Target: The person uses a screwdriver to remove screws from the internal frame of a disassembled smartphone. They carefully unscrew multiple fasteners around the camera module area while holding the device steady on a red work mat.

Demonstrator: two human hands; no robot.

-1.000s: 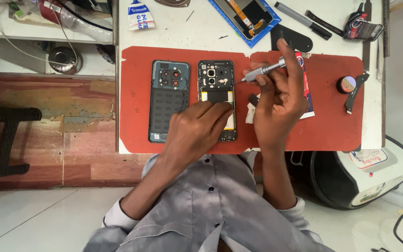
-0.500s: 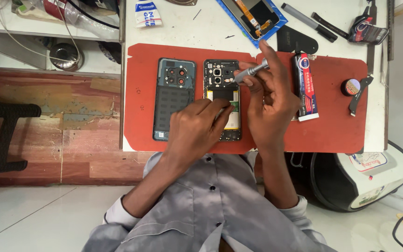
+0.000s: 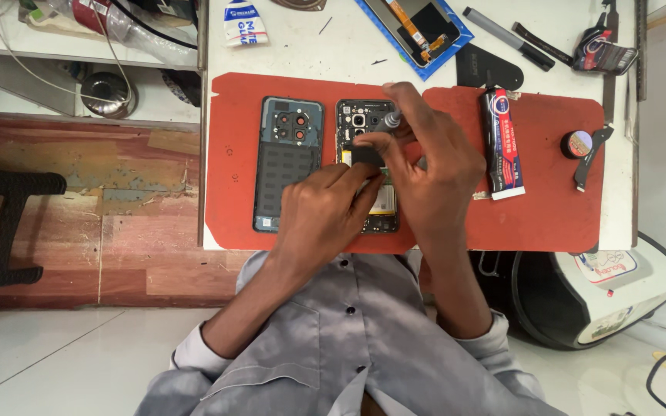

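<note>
An opened phone body [image 3: 364,127] lies on a red work mat [image 3: 549,208], its inner parts showing. Beside it on the left lies the phone's dark teal back cover [image 3: 287,162], inside up. My left hand [image 3: 325,212] rests on the lower half of the phone and holds it down. My right hand [image 3: 433,169] grips a silver screwdriver [image 3: 389,119], its tip near the top of the phone by the camera area. A small black part sits under my right thumb.
A glue tube in a red and white pack [image 3: 502,142] lies right of the phone. A round tin [image 3: 577,143] and black tool are at the mat's right edge. A blue-backed screen [image 3: 418,27], pens [image 3: 502,35] and a small glue packet [image 3: 244,21] lie on the white table behind.
My right hand has swung the screwdriver from the right of the phone down onto the phone's upper part. My left hand stays on the phone.
</note>
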